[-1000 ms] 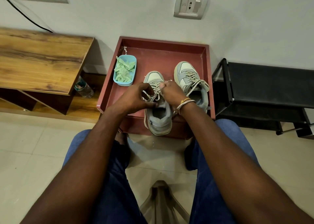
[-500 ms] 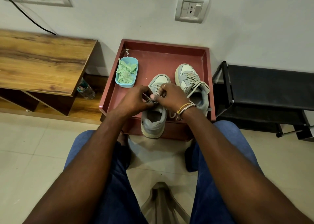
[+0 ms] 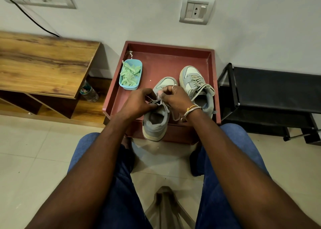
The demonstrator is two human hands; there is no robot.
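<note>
The tray (image 3: 156, 58) holds the shoe (image 3: 156, 122) at its 6 o'clock edge, heel hanging over the rim, but in the last second the toe has swung from about 12 toward 1 o'clock. The other shoe (image 3: 192, 74) at 3 o'clock has not been touched. The left hand (image 3: 137, 103), reaching in from 8 o'clock, and the right hand (image 3: 177, 98), from 4 o'clock, were slightly apart with the lace (image 3: 154, 101) showing between them. Now they have drawn together over the tongue, each with fingers curled and pinching the lace, fingertips almost meeting. A slack length trails under the right wrist. This looks like a crossing being pulled tight into a knot, so the tying seems well along, though the bow is not yet formed
</note>
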